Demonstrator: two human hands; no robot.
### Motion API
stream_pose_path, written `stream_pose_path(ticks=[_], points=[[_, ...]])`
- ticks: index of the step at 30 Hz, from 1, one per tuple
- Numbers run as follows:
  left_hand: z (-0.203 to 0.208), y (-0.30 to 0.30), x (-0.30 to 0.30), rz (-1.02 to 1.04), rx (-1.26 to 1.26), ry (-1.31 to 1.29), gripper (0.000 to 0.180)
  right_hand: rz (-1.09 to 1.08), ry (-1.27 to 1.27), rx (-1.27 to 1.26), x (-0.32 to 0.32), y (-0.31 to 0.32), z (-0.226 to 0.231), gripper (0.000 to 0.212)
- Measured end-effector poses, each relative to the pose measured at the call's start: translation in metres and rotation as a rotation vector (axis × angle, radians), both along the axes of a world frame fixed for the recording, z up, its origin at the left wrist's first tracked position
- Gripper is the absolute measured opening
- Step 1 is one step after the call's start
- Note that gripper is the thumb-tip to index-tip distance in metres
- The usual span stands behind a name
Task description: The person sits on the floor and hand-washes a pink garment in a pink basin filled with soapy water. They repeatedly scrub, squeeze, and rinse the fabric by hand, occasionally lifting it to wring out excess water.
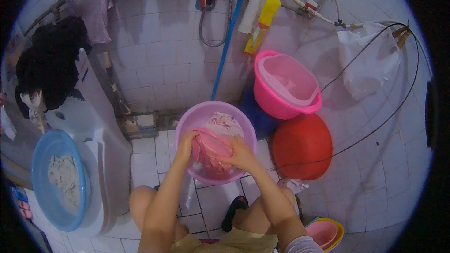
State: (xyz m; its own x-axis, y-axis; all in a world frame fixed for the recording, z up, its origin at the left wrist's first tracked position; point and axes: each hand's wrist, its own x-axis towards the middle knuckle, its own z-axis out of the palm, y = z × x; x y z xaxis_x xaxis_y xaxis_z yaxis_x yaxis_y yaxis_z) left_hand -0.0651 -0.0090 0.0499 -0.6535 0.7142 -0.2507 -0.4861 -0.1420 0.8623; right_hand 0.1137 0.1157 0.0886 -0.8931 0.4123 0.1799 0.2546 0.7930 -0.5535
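Observation:
A pink garment is stretched between my two hands over a round pink-purple basin. My left hand is closed on its left edge, near the basin's left side. On the right, my right hand grips the garment's other side, its fingertips partly hidden by cloth. The lower part of the garment hangs into the basin. Behind it in the basin lies a white patterned cloth.
A blue basin holding a whitish cloth rests on the toilet at left. To the right are stacked pink tubs and a red basin. A blue pole leans behind; a black cable crosses the right side.

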Motion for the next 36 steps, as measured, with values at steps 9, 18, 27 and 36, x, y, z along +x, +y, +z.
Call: stream_pose_path(ticks=[9, 18, 27, 36], points=[[-0.024, 0.018, 0.012, 0.234, -0.133, 0.485, 0.028, -0.303, 0.164, -0.59, -0.003, 0.016, -0.033, 0.028], [-0.07, 0.006, 0.056, 0.004, -0.734, 1.335, 0.043, 0.026, -0.122, 0.137, 0.006, -0.016, -0.083, 0.055], [-0.129, 0.019, 0.059, -0.122, -0.955, 1.483, 0.058, -0.075, -0.198, 0.089, -0.013, -0.015, -0.105, 0.06], [-0.106, 0.044, 0.046, -0.086, -1.054, 1.333, 0.047, -0.154, -0.196, 0.131, -0.031, 0.007, -0.143, 0.036]])
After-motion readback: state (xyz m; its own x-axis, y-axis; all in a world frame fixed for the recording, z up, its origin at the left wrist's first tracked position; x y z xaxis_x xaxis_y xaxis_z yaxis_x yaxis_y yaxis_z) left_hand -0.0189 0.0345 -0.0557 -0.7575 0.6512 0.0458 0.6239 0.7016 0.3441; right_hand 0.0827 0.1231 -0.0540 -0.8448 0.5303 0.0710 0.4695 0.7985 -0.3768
